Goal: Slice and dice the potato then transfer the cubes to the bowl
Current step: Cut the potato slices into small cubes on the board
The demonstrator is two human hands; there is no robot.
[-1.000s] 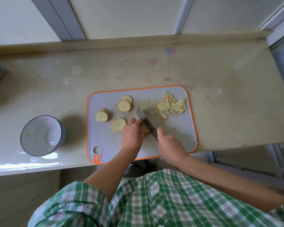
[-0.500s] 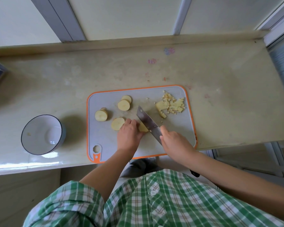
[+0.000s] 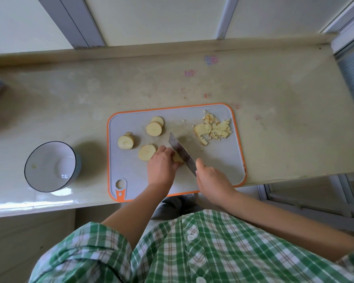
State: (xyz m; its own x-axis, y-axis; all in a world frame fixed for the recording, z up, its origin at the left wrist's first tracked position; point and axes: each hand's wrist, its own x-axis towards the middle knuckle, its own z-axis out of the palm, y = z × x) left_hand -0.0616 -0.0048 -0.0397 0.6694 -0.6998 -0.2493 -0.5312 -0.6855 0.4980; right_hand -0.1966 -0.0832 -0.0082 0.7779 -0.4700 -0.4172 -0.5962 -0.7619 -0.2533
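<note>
**Dicing half done, bowl not yet filled**

The left hand [image 3: 161, 166] curls over a pale yellow potato piece [image 3: 177, 158] near the middle of the grey plastic cutting board with an orange rim [image 3: 219, 162], pinning it so it cannot slide. The right hand [image 3: 213, 180] is wrapped round the handle of a steel knife [image 3: 181, 153], whose blade is set against that piece, just beside the knuckles. Several round potato slices [image 3: 154, 128] wait to the left. A heap of small potato cubes [image 3: 213, 128] lies at the far right, clear of the blade. The white dark-rimmed bowl [image 3: 43, 158] sits well left of the board.
</note>
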